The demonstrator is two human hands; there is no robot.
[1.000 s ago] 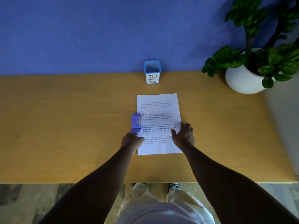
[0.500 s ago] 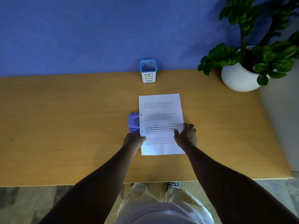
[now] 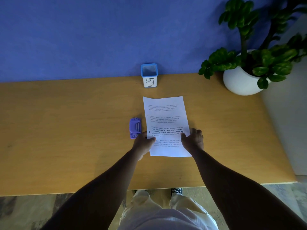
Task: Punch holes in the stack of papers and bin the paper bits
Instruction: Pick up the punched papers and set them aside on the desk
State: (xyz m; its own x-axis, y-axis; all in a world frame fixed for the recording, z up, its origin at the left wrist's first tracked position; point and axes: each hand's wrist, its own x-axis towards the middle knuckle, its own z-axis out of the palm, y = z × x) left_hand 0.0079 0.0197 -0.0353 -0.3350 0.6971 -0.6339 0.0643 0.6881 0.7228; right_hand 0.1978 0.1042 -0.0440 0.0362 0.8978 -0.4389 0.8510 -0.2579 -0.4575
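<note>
White paper stack (image 3: 167, 125) — both hands pinch its edges (image 3: 144, 143) (image 3: 192, 140) — purple punch (image 3: 135, 128) beside.

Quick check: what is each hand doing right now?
Left hand: pinches the left edge of the papers.
Right hand: grips the papers' right edge.

Bare table (image 3: 66, 130) left of punch (image 3: 135, 128)
</note>
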